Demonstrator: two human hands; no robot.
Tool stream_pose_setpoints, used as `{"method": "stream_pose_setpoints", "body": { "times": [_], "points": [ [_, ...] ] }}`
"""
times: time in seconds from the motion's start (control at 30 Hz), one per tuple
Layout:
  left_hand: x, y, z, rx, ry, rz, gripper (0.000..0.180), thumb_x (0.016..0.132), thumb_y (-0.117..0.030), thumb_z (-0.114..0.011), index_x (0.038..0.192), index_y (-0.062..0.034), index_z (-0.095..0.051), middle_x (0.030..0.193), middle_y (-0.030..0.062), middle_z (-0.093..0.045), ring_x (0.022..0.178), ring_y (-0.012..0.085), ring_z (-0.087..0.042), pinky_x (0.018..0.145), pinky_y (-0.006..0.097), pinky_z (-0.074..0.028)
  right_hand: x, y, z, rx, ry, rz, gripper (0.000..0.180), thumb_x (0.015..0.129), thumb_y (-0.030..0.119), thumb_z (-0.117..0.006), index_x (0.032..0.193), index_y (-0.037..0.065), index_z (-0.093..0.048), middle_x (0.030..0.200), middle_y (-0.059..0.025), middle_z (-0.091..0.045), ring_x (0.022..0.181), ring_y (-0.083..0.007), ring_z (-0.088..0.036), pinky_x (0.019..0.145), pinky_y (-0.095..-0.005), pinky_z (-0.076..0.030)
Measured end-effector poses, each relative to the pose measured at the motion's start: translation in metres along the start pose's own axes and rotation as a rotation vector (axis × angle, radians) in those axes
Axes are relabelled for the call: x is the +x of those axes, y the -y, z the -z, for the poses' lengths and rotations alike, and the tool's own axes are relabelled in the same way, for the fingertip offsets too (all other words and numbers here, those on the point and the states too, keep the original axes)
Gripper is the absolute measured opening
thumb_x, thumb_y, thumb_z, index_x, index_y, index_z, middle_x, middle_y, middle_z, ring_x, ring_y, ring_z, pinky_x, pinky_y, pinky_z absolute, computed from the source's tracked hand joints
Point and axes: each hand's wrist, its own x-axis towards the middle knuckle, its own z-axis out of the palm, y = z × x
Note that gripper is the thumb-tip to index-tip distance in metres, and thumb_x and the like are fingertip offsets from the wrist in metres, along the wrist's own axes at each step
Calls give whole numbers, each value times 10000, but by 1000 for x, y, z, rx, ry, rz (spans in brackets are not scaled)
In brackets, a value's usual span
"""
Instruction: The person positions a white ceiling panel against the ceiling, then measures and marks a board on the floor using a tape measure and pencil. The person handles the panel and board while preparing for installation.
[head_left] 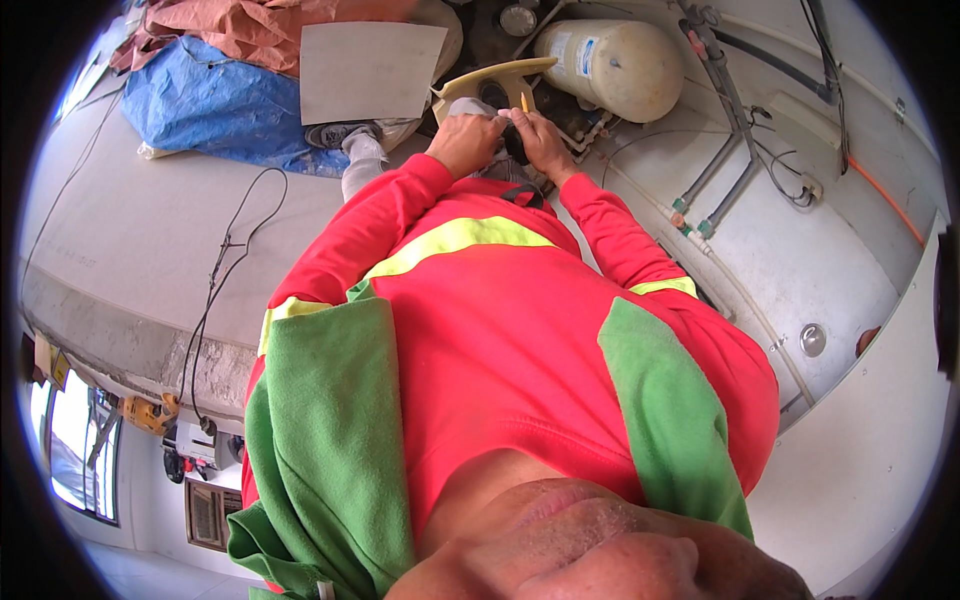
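Observation:
Close together at the top of the head view, both hands are curled with their fingertips almost meeting. My left hand (468, 140) is closed; whatever it grips is hidden behind its fingers. Between the thumb and fingers of my right hand (542, 142) is a thin yellow pencil (525, 102), its tip pointing away from me. Just beyond the hands stands a cream-coloured curved panel (495, 72) with a dark round opening. Something black and rounded shows partly below the fingertips.
A beige cylindrical tank (640, 72) lies right of the panel, near grey pipes (735, 165). To the left are a pale flat board (370, 75), a blue tarp (215, 105) and a reddish tarp (235, 30). A black cable (215, 270) trails across the grey surface.

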Motion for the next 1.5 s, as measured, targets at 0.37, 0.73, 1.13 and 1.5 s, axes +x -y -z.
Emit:
{"method": "stream_pose_setpoints", "body": {
  "times": [0.37, 0.73, 1.13, 1.5],
  "points": [
    [-5, -1, 9, -1, -105, -150, 267, 903, -225, -662, 1115, -66, -626, 829, 154, -706, 750, 358, -703, 627, 482, -542, 0, -4, 7, 162, 79, -39, 582, 1087, 456, -391, 1166, -21, -713, 1136, -258, -703, 1121, -400, -658, 975, -409, -483],
    [-7, -5, 19, -64, -91, -124, 235, 895, -266, -687, 996, -72, -599, 836, 147, -696, 798, 374, -693, 651, 493, -536, -30, -104, 5, -641, 376, 52, 604, 1060, 534, -387, 1127, 20, -697, 1043, -282, -705, 983, -466, -672, 891, -515, -501],
    [23, 8, -18, -200, 134, 85, 254, 847, -336, -721, 949, -104, -742, 935, 177, -736, 859, 374, -715, 772, 485, -559, -21, -28, 22, 245, -6, -116, 548, 1084, 477, -434, 1233, 24, -705, 1201, -128, -722, 1172, -226, -649, 1026, -323, -449],
    [19, 12, -43, -590, 368, 414, 388, 845, -405, -764, 998, -51, -731, 881, 147, -716, 799, 267, -676, 750, 390, -520, -25, -42, 20, -454, 418, -197, 509, 858, 530, -724, 1118, 94, -747, 1049, -206, -714, 1061, -387, -666, 912, -433, -519]
  ]
}}
